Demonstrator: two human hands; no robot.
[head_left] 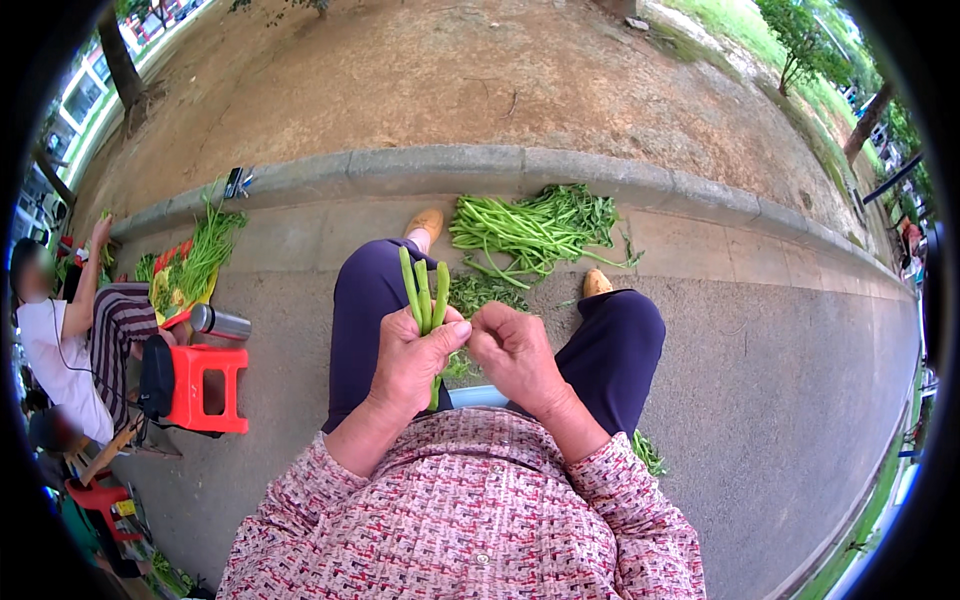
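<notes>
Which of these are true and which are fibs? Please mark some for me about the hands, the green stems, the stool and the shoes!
1. The left hand holds green stems. True.
2. The right hand is spread out flat. False: its fingers are curled in.
3. A pile of greens lies on the ground near the kerb. True.
4. The plastic stool nearest the silver flask is blue. False: it is red.
5. The person's shoes are yellowish tan. True.
6. The silver flask is in the person's lap. False: it is off to the left, by that stool.
</notes>
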